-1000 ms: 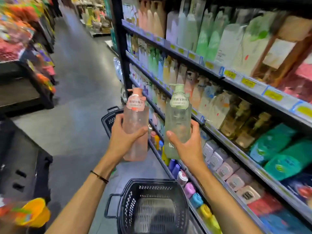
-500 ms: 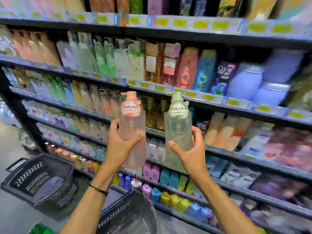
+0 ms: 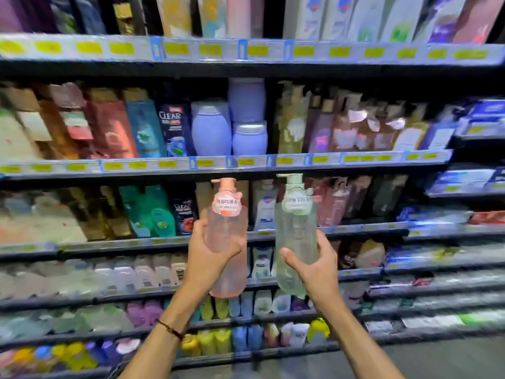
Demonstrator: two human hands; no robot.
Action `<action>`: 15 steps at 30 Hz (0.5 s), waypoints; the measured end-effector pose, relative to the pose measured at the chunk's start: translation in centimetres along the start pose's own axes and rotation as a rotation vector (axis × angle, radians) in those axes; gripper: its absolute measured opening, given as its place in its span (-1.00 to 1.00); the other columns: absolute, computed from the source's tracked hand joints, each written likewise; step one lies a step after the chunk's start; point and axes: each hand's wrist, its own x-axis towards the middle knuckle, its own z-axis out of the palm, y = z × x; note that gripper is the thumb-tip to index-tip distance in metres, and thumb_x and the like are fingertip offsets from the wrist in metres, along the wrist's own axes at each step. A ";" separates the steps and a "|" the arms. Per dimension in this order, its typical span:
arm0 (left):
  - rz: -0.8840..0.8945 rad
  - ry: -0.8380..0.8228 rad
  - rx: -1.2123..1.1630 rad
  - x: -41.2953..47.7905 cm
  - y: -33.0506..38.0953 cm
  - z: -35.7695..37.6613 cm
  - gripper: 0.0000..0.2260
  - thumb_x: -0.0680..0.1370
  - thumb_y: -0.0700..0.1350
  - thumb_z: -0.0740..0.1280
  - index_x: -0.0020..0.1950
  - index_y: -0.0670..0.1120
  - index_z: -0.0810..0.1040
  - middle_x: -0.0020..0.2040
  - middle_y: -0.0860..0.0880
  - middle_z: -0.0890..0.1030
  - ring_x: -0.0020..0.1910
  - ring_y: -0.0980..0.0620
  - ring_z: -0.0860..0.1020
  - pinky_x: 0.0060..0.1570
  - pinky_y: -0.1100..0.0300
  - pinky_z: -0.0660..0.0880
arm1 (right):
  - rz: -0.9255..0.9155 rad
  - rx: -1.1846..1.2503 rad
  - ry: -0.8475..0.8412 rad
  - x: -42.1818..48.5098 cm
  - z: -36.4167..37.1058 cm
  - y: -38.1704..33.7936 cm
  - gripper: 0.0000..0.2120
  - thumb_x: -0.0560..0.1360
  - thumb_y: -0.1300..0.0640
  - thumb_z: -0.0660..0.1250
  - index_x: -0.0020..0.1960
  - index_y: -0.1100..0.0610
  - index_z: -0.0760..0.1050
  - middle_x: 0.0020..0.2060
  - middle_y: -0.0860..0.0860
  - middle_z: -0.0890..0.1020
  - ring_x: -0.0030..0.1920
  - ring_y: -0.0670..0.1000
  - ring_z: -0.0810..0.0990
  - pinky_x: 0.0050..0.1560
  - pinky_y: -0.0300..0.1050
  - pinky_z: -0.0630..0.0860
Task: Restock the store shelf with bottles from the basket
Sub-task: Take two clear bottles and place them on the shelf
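My left hand (image 3: 209, 258) grips a clear pink pump bottle (image 3: 228, 228) around its lower body and holds it upright. A clear green pump bottle (image 3: 296, 231) stands upright in my right hand (image 3: 314, 265), with the thumb across its front. Both bottles are raised side by side in front of the store shelf (image 3: 246, 162), level with the third row of bottles. The basket is out of view.
The shelving fills the view, with several rows packed with shampoo and soap bottles behind yellow price tags. Two lilac bottles (image 3: 211, 129) stand on the row above my hands. Small colourful bottles (image 3: 216, 343) line the lowest rows. Boxed goods (image 3: 464, 184) sit at the right.
The view has swung from the aisle to face the shelf head-on, and the baskets have left the frame. Both hands still hold their bottles, now raised in front of the shelf.
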 end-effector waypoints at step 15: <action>-0.136 -0.217 0.076 -0.5 -0.1 30.2 -0.49 0.40 -0.23 0.59 0.22 -0.09 0.40 0.07 -0.04 0.62 -0.13 0.29 0.60 -0.19 0.45 0.48 | 0.157 0.016 0.051 9.6 -26.7 8.5 -0.50 0.30 0.02 0.65 0.15 0.04 0.53 -0.02 -0.05 0.71 0.01 -0.07 0.71 -0.02 -0.21 0.62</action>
